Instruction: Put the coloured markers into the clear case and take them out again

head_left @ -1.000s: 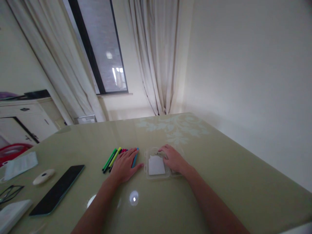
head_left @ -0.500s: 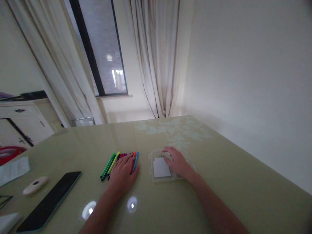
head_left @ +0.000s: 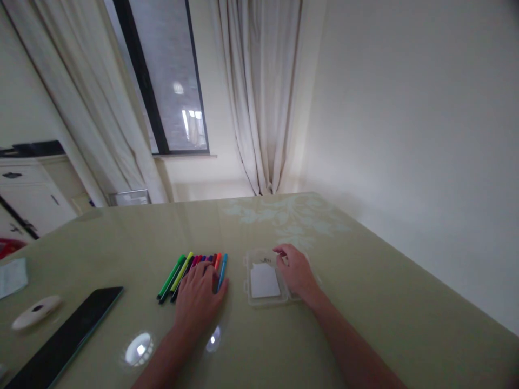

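A row of coloured felt-tip pens (head_left: 177,276) lies side by side on the table, green and yellow at the left, orange and blue at the right. My left hand (head_left: 199,296) rests palm down over their near ends, fingers spread, covering several of them. To the right is a clear plastic box (head_left: 248,296) with a white card (head_left: 264,282) inside and small dark marks above the card. Over the box's right part hovers my right hand (head_left: 298,273), its fingers slightly bent and apart from the thumb, with nothing visible between them. That hand hides part of the box.
At the left of the glossy table (head_left: 365,302) lie a black tablet-like slab (head_left: 67,340), a white oval object (head_left: 37,312) and a folded paper (head_left: 13,276). A wall (head_left: 425,162) borders the table's right side, with curtains (head_left: 263,97) behind.
My left hand has slid slightly toward me and left, uncovering more of the pens' far ends. My right hand has shifted a little right of the white card. The view has turned slightly right.
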A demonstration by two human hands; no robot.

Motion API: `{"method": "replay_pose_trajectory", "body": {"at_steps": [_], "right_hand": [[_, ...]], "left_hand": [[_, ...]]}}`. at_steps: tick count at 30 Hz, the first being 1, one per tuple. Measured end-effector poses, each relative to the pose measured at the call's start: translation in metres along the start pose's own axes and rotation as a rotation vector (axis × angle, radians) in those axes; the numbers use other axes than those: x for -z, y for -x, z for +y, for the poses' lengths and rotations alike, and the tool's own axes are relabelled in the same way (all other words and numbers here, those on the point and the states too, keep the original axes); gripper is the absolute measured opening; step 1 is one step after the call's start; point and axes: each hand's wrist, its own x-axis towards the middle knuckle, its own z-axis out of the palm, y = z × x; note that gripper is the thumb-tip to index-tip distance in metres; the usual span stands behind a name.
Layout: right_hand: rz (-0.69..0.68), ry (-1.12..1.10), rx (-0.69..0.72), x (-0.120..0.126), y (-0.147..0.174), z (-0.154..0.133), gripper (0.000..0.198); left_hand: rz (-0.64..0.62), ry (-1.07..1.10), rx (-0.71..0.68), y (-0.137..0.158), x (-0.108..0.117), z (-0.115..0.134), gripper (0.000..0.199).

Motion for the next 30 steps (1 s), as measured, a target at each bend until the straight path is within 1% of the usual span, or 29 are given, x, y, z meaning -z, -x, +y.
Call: {"method": "replay_pose_trajectory", "body": {"at_steps": [2, 4, 10, 15, 18, 22, 26, 30], "right_hand": [[0.051, -0.051, -0.047, 0.002, -0.002, 0.000, 0.026], [0.084, -0.053, -0.090, 0.005, -0.003, -0.001, 0.025], [0.089, 0.070, -0.186, 0.010, -0.001, -0.003, 0.021], [0.034, 0.113, -0.149, 0.002, 0.002, 0.001, 0.017], [0.006, 0.076, -0.133, -0.002, 0.002, 0.001, 0.017], [0.008, 0.021, -0.108, -0.001, 0.002, -0.001, 0.017], [0.006, 0.032, -0.109, 0.000, 0.002, -0.002, 0.017], [0.008, 0.044, -0.103, -0.001, 0.001, -0.001, 0.016]], "left_hand": [[-0.003, -0.010, 0.001, 0.001, 0.001, 0.002, 0.025], [-0.005, -0.022, 0.003, 0.001, 0.001, 0.003, 0.026], [0.006, -0.037, -0.008, 0.003, 0.002, 0.006, 0.026], [-0.009, -0.012, 0.032, 0.002, 0.005, 0.010, 0.023], [-0.008, -0.003, 0.029, 0.003, 0.004, 0.011, 0.023], [0.015, 0.008, 0.015, 0.003, 0.001, 0.009, 0.024], [0.037, 0.030, -0.012, 0.004, 0.000, 0.006, 0.026], [0.061, 0.016, -0.025, 0.003, 0.001, 0.006, 0.022]]}}
